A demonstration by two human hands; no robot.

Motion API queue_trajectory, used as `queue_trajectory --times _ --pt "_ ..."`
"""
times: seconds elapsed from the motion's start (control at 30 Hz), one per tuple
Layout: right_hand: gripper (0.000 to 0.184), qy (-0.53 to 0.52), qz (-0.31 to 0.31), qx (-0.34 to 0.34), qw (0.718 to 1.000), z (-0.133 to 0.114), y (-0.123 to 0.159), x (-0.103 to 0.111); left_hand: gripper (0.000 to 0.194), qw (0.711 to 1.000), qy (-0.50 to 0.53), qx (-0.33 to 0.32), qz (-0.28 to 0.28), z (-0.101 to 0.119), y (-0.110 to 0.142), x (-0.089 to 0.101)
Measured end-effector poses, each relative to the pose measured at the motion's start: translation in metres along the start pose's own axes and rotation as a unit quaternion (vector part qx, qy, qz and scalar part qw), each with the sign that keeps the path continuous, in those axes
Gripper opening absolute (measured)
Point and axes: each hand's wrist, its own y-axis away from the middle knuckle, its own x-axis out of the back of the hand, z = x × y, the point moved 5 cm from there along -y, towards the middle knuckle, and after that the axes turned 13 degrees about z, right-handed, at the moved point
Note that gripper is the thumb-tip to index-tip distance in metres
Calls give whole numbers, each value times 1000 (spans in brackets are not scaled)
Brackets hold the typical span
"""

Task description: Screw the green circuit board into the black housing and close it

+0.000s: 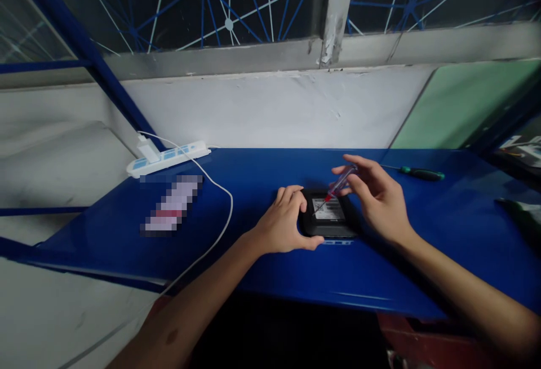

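Observation:
A black, flat box-shaped device (322, 229) with a white printed label lies on the blue table; a row of ports seems to show along its near side. My left hand (284, 219) is wrapped round the device's left side, thumb at the near edge and fingers at the far edge. Above it, my right hand (382, 197) grips a small screwdriver (341, 181) by its clear purplish handle. The screwdriver slants down to the left, its thin tip at the label's left part. Whether the tip touches the surface I cannot tell.
A green-and-black screwdriver (422, 173) lies at the back right. On the left are a white power strip (169, 159) with a plugged-in charger, a blurred-out flat item (173, 205) and a white cable (231, 200) trailing over the front edge. A blue frame post (114, 93) rises at the left.

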Motion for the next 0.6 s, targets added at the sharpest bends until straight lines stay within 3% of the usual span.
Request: queue_trajectory --times 0.13,0.3,0.4,0.47,0.53,0.6 --pt "34 6 -20 -8 1000 -1 3 -4 60 1000 -8 -13 8 0 1 0" --pt "42 12 87 30 996 11 -15 13 60 1000 -11 -8 -11 0 0 -1" --pt "36 82 127 25 988 27 -34 33 60 1000 -5 -3 -22 1 0 0" --pt "36 155 110 -16 982 40 -44 44 60 1000 -2 -1 -24 1 0 0" --pt "39 265 42 -51 962 52 -49 49 61 1000 0 0 -24 2 0 0" --pt "36 379 -13 -25 925 56 -49 49 61 1000 4 1 -23 2 0 1"
